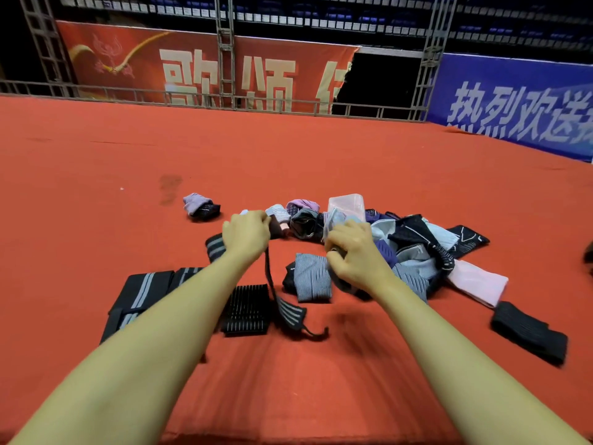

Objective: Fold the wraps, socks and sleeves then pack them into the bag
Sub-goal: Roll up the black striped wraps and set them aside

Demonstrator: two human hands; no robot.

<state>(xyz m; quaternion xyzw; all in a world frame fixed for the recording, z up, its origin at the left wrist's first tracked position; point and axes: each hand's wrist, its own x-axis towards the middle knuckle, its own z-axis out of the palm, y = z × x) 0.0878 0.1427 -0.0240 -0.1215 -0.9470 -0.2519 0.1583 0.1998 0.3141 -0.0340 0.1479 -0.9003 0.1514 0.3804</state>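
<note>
My left hand grips one end of a black wrap with grey stripes; the strap hangs down from my fist to the red cloth. My right hand holds a dark rolled piece at the edge of a heap of socks and sleeves. A grey striped sock lies just left of that hand. A translucent pink bag sits at the back of the heap. Folded black wraps with grey stripes lie under my left forearm. A pink sleeve sticks out at the heap's right.
A red cloth surface carries everything. A rolled purple and black sock lies apart at the back left. A black ribbed piece sits near the front, a black band at the right. Metal rails and banners stand behind.
</note>
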